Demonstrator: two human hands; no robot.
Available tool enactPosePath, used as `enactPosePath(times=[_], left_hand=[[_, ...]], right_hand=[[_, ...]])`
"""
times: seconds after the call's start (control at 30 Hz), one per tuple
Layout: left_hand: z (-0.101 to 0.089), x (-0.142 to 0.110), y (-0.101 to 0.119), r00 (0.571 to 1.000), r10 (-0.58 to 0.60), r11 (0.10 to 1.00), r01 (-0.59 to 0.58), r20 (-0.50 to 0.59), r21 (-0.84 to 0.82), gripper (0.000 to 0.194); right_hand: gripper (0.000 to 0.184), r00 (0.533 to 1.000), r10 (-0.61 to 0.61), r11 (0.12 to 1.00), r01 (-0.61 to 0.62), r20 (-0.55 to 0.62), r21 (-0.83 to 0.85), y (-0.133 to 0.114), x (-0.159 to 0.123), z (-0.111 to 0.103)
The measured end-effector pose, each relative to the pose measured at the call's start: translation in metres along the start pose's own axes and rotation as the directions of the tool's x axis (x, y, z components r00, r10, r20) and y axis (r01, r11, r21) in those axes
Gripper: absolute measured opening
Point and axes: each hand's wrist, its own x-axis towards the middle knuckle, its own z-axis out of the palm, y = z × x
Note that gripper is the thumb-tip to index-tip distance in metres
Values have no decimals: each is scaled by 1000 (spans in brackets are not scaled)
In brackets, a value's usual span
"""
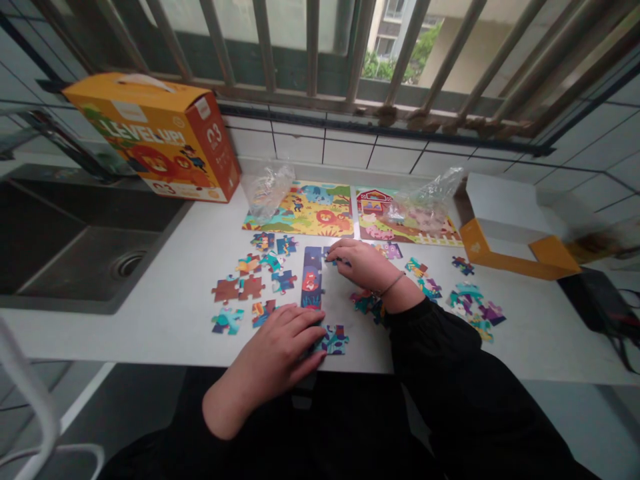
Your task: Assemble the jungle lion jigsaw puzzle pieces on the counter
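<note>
Fingers apart, my left hand (280,343) rests by a likely light, stiff purple-blue cardboard puzzle strip (311,275), best edge-pinched; my right hand's (364,264) hold, I cannot tell.

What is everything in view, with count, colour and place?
counter: 1, white, under puzzle
handled box: 1, orange, back left
open box: 1, orange and white, back right
sink: 1, dark grey, left
picture sheets: 2, multicoloured, back middle
plastic bags: 2, clear, over sheets
puzzle strip: 1, blue-purple, middle
loose pieces: many, multicoloured, around strip
boxy object: 1, black, right
tube: 1, white, lower left
window bars: several, grey, behind counter
wall tiles: many, white, back
bracelet: 1, dark, right wrist
left hand: 1, bare, strip's lower end
right hand: 1, bare, strip's upper right
</note>
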Motion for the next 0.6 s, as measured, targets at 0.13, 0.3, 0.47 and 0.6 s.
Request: enactPosePath(times=[0.13,0.3,0.47,0.6], left_hand=[[0,0,0,1000,9,1000,-9,4,1,25],[0,0,0,1000,1,1000,-1,13,0,25],[1,0,0,1000,2,1000,-2,10,7,26],[1,0,1,1000,6,1000,-6,6,3,25]], right_hand=[[38,1000,3,1000,-3,15,-24,1,-2,-3],[36,999,-29,998,30,18,-57,0,-1,3],[35,998,-39,991,45,49,-123,-2,-1,6],[37,998,-42,995,47,51,-88,-6,-1,3]])
